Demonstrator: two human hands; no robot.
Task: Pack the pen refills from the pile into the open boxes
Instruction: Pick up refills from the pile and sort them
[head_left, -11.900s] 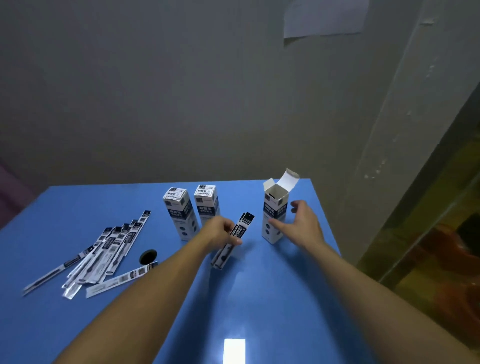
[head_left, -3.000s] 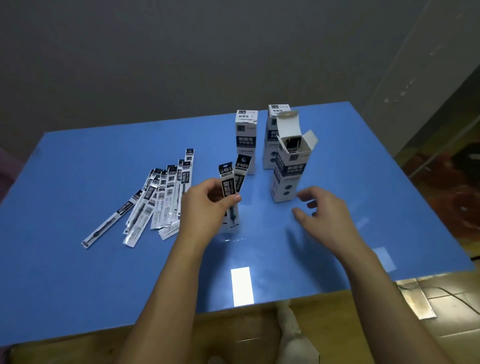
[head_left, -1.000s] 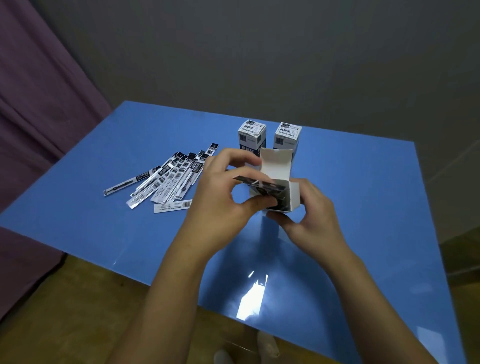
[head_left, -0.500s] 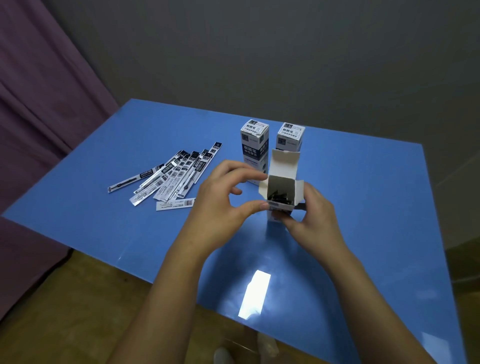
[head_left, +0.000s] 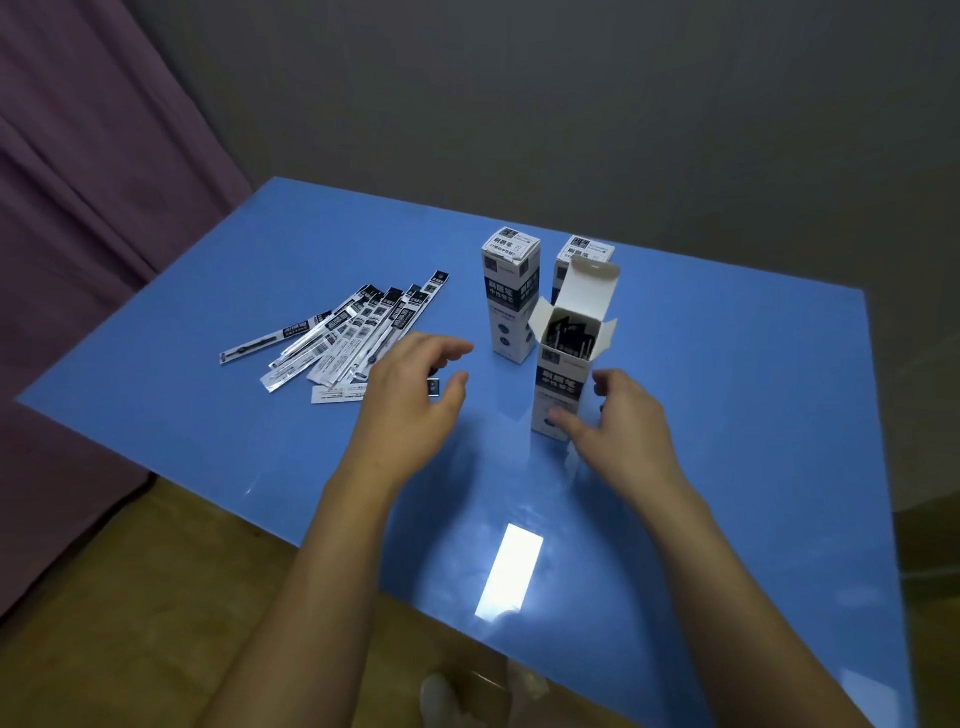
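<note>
An open white and dark box (head_left: 563, 387) stands upright on the blue table (head_left: 727, 415), its lid flap raised, with dark refill packets showing inside. My right hand (head_left: 618, 421) sits just right of its base, fingers curved and apart, fingertips at the box's lower wall. My left hand (head_left: 410, 400) hovers left of the box, fingers spread and empty. A pile of several flat pen refills (head_left: 353, 332) lies fanned out to the left. One refill (head_left: 340, 392) lies crosswise near the pile, partly hidden under my left hand.
Two closed boxes, one (head_left: 509, 299) left and one (head_left: 582, 254) behind the open box, stand at the back. A purple curtain (head_left: 78, 208) hangs at the left. The table's near edge runs diagonally below my forearms, with wooden floor beneath.
My left hand has let go of the refills into the box and drawn back to the left. The right hand has slid down from the box top to its base.
</note>
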